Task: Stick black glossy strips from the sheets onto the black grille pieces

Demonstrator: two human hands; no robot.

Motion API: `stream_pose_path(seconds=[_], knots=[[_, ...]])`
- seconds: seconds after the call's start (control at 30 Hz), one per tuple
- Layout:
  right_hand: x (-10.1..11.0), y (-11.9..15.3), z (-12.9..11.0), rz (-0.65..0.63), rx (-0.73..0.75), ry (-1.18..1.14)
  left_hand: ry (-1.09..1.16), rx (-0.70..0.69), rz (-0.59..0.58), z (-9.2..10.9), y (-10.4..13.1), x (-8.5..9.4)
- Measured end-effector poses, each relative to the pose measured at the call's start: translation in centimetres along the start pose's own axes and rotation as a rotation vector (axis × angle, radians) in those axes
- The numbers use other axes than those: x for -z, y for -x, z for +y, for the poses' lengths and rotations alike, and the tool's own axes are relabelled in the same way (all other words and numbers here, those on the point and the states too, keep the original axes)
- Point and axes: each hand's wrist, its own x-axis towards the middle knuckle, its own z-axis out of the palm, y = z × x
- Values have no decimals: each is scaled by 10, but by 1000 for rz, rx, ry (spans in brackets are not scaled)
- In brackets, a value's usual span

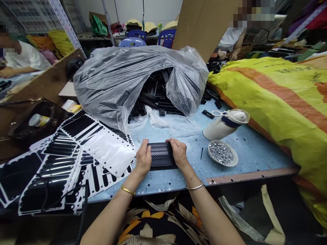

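Note:
Between my two hands is a black rectangular mesh panel (pixel 161 154), held level just over the front of the blue table. My left hand (pixel 143 156) grips its left end, thumb on top and fingers curled under. At the opposite end my right hand (pixel 178 152) is closed on it in the same way. Behind the panel lies a big clear plastic bag (pixel 114 78), torn open at the front. Black plastic parts (pixel 153 93) show in its opening. Right of my right hand are a thin black stick (pixel 201 153) and a white bowl (pixel 235 160) of small shiny metal pieces.
Sheets of black stickers (pixel 56 166) spread over the table's left side, near a brown handbag (pixel 48 115). A white bottle (pixel 217 129) stands behind the bowl. A bulging yellow sack (pixel 268 92) borders the right. Two people sit farther off, one at each side.

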Motion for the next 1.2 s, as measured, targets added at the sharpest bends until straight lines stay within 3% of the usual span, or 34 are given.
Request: stream_pose_path(seconds=[0.17,0.53,0.93,1.1,1.2], knots=[[0,2,-4,-23,-13,-50,-17,-54,22,-1,3,0],[7,-11,0,39,-144,-368,75,14,43,-5,4,-2],[-7,-8,-3,101,-133,-291,57,-1,46,0,-2,-4],[5,-14,-19,84,-131,-311,-8,-29,67,10,0,-3],[22,-19,-27,101,-127,-334,-78,-163,52,13,5,16]])
